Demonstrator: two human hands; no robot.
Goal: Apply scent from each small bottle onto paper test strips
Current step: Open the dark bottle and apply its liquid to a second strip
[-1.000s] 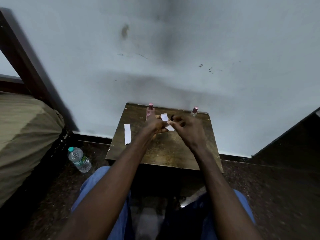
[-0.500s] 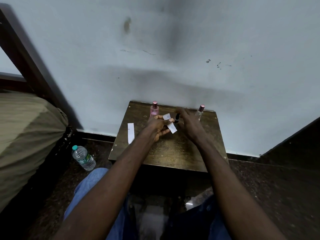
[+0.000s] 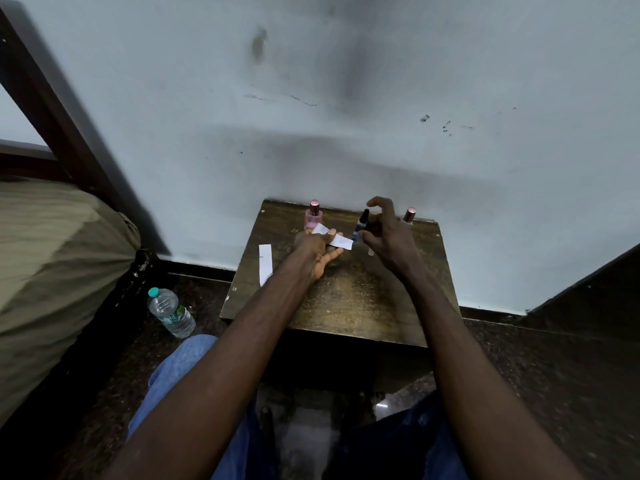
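The step in hand, as judged, is picking up the next scent – the dark-capped bottle (image 3: 360,225) at the back of the small table (image 3: 346,299). To do it well, the bottle should be pinched low on its body, approx. at the middle, so the cap stays free for opening and the bottle is not tipped into its neighbours. The strip should be kept level and clear of the tabletop while this is done, so its clean end stays clean.

The left hand (image 3: 320,249) is closed lightly on a paper strip (image 3: 334,236), held between thumb and fingers w/ both ends sticking out. The right hand (image 3: 384,233) is open and curled, thumb and fingers spread wide – nothing is gripped in it. The dark-capped bottle stands just left of that hand, upright or nearly so; whether a fingertip touches it cannot be told, since the view is small there.

A pink bottle (image 3: 313,216) stands behind the left hand, and a third bottle (image 3: 408,215) is partly hidden behind the right. A second strip (image 3: 265,263) lies flat at the table's left edge, well apart from both hands.
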